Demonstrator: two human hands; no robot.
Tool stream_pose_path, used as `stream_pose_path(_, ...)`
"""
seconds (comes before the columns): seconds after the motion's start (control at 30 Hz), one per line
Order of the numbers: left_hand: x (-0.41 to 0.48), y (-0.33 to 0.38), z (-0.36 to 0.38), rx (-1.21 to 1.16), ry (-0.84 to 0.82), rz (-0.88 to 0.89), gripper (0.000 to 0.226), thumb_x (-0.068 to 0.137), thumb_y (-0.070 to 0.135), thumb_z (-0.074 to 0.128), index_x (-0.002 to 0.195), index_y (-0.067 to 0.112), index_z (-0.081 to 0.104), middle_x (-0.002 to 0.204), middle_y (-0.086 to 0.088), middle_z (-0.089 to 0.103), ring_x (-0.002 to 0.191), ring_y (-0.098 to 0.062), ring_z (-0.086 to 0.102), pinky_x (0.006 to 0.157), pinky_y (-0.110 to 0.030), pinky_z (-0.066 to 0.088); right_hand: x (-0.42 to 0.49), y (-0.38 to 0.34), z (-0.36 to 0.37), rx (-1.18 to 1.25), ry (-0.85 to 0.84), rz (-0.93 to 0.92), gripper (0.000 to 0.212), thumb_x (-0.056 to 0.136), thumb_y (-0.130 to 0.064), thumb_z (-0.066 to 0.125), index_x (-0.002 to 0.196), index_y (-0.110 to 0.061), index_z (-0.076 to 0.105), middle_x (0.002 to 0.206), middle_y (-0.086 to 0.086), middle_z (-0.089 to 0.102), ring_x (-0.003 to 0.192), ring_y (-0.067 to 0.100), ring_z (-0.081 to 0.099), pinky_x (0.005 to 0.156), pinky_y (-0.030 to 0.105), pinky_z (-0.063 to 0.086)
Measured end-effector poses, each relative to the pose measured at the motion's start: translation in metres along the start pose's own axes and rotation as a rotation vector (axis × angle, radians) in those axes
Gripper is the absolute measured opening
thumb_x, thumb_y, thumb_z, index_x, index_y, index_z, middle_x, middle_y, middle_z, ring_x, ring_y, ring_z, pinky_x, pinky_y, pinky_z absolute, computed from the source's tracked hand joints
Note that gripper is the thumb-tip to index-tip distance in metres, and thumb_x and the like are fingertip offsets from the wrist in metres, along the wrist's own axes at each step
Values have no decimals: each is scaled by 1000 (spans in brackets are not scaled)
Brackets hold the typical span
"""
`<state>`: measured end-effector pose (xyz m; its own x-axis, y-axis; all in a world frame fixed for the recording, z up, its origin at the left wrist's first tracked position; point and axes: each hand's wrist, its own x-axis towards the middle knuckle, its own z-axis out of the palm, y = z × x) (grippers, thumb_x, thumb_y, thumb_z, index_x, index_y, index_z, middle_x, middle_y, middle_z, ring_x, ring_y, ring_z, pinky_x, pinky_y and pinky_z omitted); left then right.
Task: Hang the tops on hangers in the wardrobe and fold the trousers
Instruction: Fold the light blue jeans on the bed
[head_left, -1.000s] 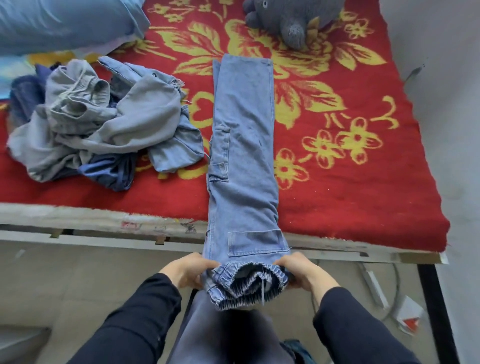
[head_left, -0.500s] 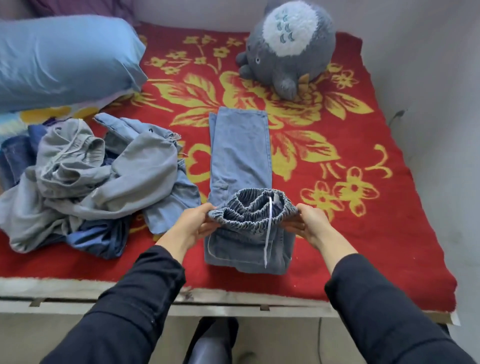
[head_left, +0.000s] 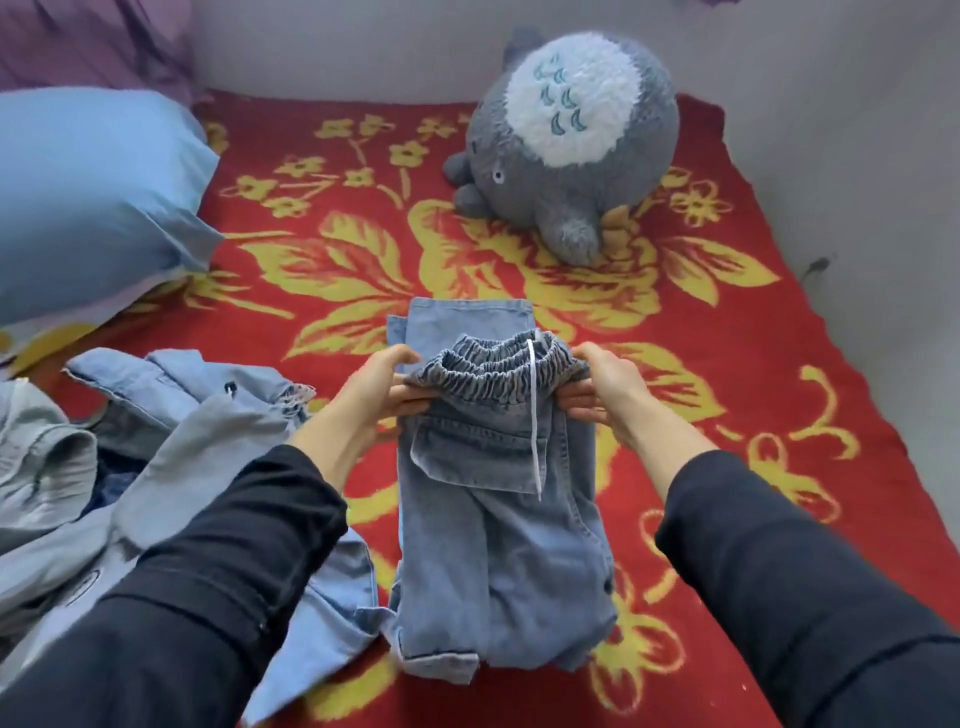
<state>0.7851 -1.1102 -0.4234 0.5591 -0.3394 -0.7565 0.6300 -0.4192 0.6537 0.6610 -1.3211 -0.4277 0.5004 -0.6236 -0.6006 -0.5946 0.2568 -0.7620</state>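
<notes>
The jeans (head_left: 498, 514) lie doubled over on the red flowered blanket (head_left: 727, 426), the elastic waistband (head_left: 493, 364) lifted above the legs. The left hand (head_left: 374, 389) pinches one end of the waistband, the right hand (head_left: 602, 389) the other. A heap of clothes (head_left: 156, 441) sits just left; a pillow (head_left: 93, 197) and a plush toy (head_left: 566, 150) lie beyond.

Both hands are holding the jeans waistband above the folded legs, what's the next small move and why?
Probably lower the waistband onto the leg hems and let go. Your left hand and right hand hold it lifted and bunched just short of the hems, so the jeans are folded over but not yet flat.
</notes>
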Motion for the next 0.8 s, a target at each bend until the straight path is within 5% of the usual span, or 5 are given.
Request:
stream_pose_path(0.2,63,32,7,-156,-61,419,24,88,32,53,109,28,62,97,20,72,99,-2,61,79,-25,46,52,-21,29,90,-191,-265,33,88,-22,59,119,-28,48,126,-2,58,110,12,57,83,31,42)
stream_pose_path(0.3,85,-35,15,298,53,395,67,92,29,57,151,23,25,152,8,35,139,-12,32,108,-27,32,54,38,38,-301,-232,-263,69,88,-16,62,148,-22,29,146,2,42,130,18,45,94,25,36)
stream_pose_path(0.4,81,-120,21,777,128,307,77,95,31,54,154,15,6,161,-5,5,148,-18,4,116,-33,9,43,109,32,-668,-134,-284,65,88,-21,59,148,-16,33,148,4,42,131,24,45,104,33,38)
stream_pose_path(0.63,37,-202,36,358,555,257,53,85,42,67,123,13,45,123,-6,53,116,-24,50,92,-35,42,-2,203,4,-597,22,-182,33,82,-42,67,80,-14,50,84,1,54,83,20,51,69,35,41)
stream_pose_path(0.8,24,-211,15,212,436,291,22,85,31,70,90,17,54,83,0,66,78,-16,64,67,-25,47,-20,207,-8,-522,50,-348,34,87,-21,62,65,-9,39,63,5,45,61,20,41,57,32,31)
